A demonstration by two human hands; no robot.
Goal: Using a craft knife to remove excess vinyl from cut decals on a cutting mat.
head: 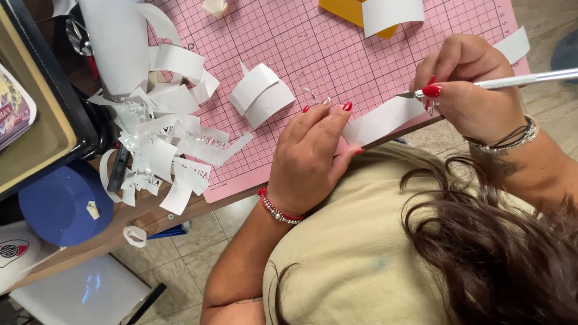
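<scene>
Head view: left hand (310,159) at frame centre, fingers bent, pressing white strip (385,119) flat on pink mat (337,48). Right hand (472,90), upper right, pinches knife (512,80), tip on strip. Paper scraps (162,144) piled far left.

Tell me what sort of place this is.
Likely a craft or sticker-cutting work desk: a pink gridded cutting mat, a silver craft knife in the right hand, and a heap of white cut-out scraps beside it.
</scene>
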